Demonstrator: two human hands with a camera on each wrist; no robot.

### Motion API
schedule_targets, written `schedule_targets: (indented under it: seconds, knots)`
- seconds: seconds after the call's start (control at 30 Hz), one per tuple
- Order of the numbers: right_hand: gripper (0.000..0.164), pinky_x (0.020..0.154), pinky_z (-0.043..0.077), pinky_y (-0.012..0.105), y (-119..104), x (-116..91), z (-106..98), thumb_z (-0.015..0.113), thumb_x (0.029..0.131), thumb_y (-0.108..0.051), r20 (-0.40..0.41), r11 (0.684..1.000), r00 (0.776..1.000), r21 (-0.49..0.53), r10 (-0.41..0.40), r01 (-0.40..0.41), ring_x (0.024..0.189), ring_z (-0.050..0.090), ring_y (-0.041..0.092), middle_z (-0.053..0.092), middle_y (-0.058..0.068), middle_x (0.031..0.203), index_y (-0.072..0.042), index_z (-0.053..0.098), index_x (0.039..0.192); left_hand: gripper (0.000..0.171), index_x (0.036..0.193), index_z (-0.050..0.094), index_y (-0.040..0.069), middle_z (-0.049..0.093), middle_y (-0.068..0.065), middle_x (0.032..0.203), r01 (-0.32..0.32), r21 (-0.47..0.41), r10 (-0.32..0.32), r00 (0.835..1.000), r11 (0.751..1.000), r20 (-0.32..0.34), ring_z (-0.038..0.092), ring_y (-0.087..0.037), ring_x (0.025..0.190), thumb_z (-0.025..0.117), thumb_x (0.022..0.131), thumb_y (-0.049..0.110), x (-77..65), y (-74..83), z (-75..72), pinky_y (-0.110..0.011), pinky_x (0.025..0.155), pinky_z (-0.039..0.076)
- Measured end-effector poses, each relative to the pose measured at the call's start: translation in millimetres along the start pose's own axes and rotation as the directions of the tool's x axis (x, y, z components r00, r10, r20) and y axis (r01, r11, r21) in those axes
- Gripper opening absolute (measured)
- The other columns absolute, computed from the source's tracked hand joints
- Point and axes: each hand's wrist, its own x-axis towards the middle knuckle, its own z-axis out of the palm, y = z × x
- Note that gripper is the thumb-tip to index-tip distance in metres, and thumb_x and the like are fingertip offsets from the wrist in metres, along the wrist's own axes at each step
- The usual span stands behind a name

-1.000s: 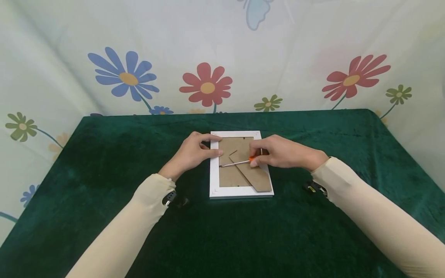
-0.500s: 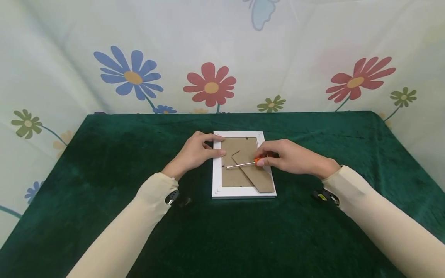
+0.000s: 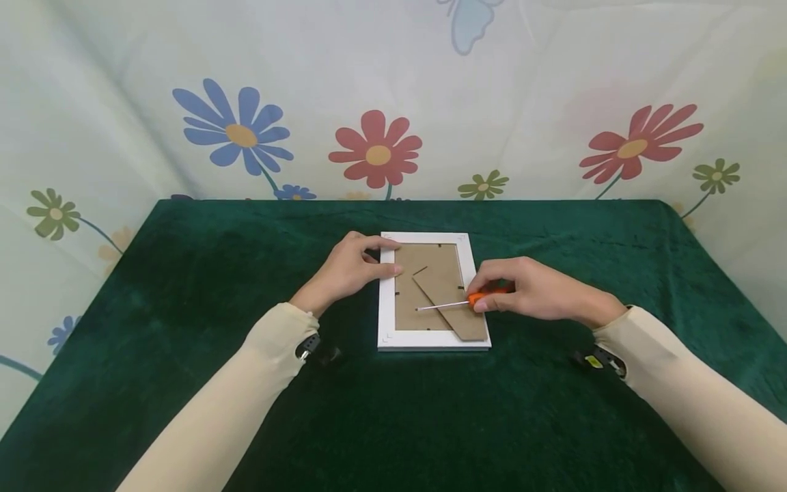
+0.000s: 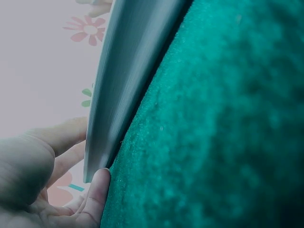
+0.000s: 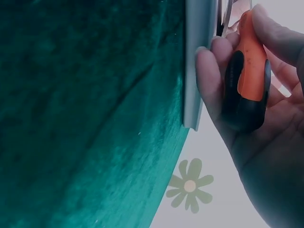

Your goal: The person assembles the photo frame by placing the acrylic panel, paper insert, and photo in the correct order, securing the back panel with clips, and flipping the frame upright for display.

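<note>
A white picture frame (image 3: 386,311) lies back side up on the table, with a brown backing board (image 3: 408,316) inside its border. Small dark tabs sit at the board's edges, and a brown easel leg (image 3: 461,320) slants across it. My left hand (image 3: 355,265) rests at the frame's left side, thumb and index finger spread on the border and board. In the left wrist view, another finger touches the frame's side near the cloth. My right hand (image 3: 537,290) grips an orange-and-black screwdriver (image 5: 254,71) by its handle. Its shaft points left over the board and easel leg.
Dark green velvet cloth (image 3: 393,417) covers the table. Behind it hangs a pale curtain (image 3: 541,82) printed with flowers. Each wrist carries a small dark device, such as the right wrist's device (image 3: 605,361).
The screwdriver's tip has left the tab at the board's left edge, moving right and nearer. My right hand has shifted the same way. My left hand stays on the frame; the view shifts slightly.
</note>
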Motion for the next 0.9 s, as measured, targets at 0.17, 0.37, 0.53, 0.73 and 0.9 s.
schedule_targets:
  seconds: [0.17,0.37,0.53,0.73,0.9]
  knots:
    - [0.024,0.083,0.054,0.037,3,-7,0,0.08,0.098,-0.026,0.011,1.0,1.0,0.019,0.017,-0.018,0.097,0.063,0.018,0.067,-0.008,0.113,-0.024,0.074,0.12,0.053,0.144,0.069,0.018,0.052,-0.014,0.132,-0.004,-0.001,0.004,1.0,1.0,-0.001,0.061,-0.03,0.104,0.083,0.095,0.032,0.0,1.0,-0.6,-0.043,0.085,0.056]
    - [0.023,0.089,0.053,0.039,4,-13,0,0.081,0.097,-0.028,-0.001,1.0,1.0,0.016,0.003,-0.003,0.1,0.062,0.018,0.066,-0.011,0.113,-0.026,0.074,0.119,0.053,0.144,0.069,0.018,0.052,-0.014,0.131,-0.002,-0.003,0.002,1.0,1.0,-0.001,0.061,-0.029,0.103,0.083,0.095,0.032,0.6,1.0,-0.8,-0.043,0.085,0.056]
    - [0.023,0.091,0.053,0.04,4,-18,2,0.083,0.095,-0.025,-0.03,0.999,0.999,0.028,-0.027,0.028,0.1,0.063,0.016,0.067,-0.012,0.111,-0.028,0.074,0.116,0.053,0.144,0.069,0.019,0.052,-0.014,0.13,-0.006,-0.005,0.006,1.0,1.0,-0.006,0.062,-0.029,0.103,0.083,0.094,0.033,1.5,0.2,0.0,-0.043,0.085,0.056]
    - [0.021,0.092,0.053,0.038,5,-20,6,0.083,0.096,-0.023,-0.036,0.997,0.997,0.049,-0.065,0.067,0.099,0.063,0.015,0.067,-0.013,0.111,-0.027,0.074,0.115,0.053,0.143,0.069,0.018,0.052,-0.014,0.129,-0.009,-0.014,0.009,1.0,1.0,-0.006,0.062,-0.029,0.101,0.083,0.094,0.032,1.7,-1.6,0.5,-0.042,0.084,0.056]
    - [0.02,0.092,0.054,0.037,6,-22,8,0.082,0.096,-0.022,-0.044,0.996,0.995,0.03,-0.084,0.085,0.098,0.064,0.013,0.067,-0.014,0.111,-0.027,0.075,0.114,0.052,0.143,0.07,0.018,0.052,-0.014,0.128,-0.007,-0.024,0.007,1.0,1.0,-0.006,0.062,-0.028,0.1,0.084,0.094,0.031,0.8,-1.0,0.1,-0.041,0.083,0.056]
